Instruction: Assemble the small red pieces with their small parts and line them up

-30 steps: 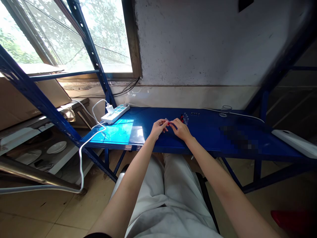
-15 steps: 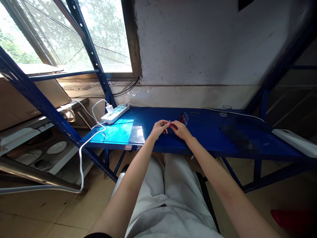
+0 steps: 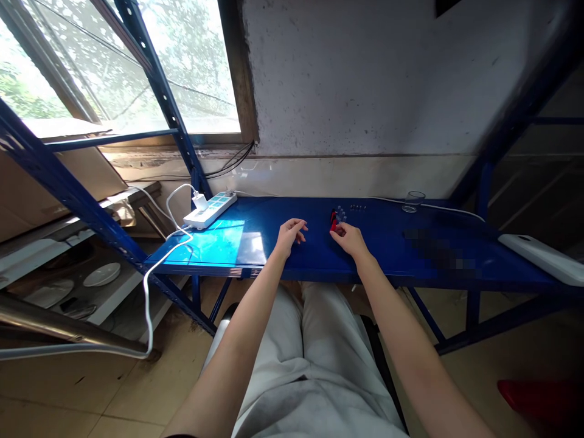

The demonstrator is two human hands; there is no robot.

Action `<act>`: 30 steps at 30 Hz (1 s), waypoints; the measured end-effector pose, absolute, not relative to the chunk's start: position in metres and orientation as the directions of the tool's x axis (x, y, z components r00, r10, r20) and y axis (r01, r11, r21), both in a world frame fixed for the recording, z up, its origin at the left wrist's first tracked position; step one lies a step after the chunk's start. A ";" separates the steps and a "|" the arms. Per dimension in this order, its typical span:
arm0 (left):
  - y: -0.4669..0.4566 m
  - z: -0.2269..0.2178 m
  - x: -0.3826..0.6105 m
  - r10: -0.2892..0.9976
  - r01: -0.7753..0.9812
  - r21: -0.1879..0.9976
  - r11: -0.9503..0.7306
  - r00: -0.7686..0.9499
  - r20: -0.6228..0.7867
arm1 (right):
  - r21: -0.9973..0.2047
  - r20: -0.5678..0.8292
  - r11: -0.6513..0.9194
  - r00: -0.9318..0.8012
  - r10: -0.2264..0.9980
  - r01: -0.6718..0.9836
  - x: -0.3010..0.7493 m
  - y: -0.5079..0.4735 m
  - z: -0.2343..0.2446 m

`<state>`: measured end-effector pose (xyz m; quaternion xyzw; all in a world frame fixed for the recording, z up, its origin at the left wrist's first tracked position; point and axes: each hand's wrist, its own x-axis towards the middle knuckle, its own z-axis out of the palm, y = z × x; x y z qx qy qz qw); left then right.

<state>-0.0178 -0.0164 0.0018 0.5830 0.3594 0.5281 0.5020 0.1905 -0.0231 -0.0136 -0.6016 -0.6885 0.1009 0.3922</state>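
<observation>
Over the blue bench top (image 3: pixel 310 267), my left hand (image 3: pixel 289 236) hovers left of the middle, fingers curled and the thumb close to the index finger. Whatever may lie between those fingertips is too small to make out. To its right, my right hand (image 3: pixel 350 239) pinches at the near end of a small red object (image 3: pixel 333 225), whose kind does not show. Just behind that stands a cluster of small clear pieces (image 3: pixel 341 213). A row of several tiny pieces (image 3: pixel 358 208) lies farther back on the right.
A white power strip (image 3: pixel 210 210) with a plugged-in charger and cable lies at the back left. Toward the right are a clear glass (image 3: pixel 413 202), a blurred dark item (image 3: pixel 438 250) and a white device (image 3: pixel 542 258). Blue posts (image 3: pixel 159 85) frame the bench.
My hands, together at their fingertips before, are now apart. The right hand has moved right to the red object; the left stays nearly in place.
</observation>
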 end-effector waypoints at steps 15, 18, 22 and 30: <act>-0.018 0.003 -0.015 0.940 -0.037 0.973 -0.227 0.251 0.229 | -0.508 0.244 -0.037 0.185 0.952 0.861 0.187 -0.023 -0.006; -0.018 0.003 -0.015 0.942 -0.033 0.974 -0.224 0.249 0.225 | -0.508 0.226 -0.053 0.193 0.955 0.860 0.188 -0.022 -0.006; -0.018 0.002 -0.015 0.942 -0.021 0.974 -0.226 0.249 0.224 | -0.514 0.227 -0.088 0.234 0.945 0.854 0.191 -0.025 -0.005; -0.018 0.002 -0.015 0.941 -0.008 0.972 -0.234 0.249 0.229 | -0.461 0.198 -0.276 0.401 0.895 0.843 0.193 -0.028 -0.002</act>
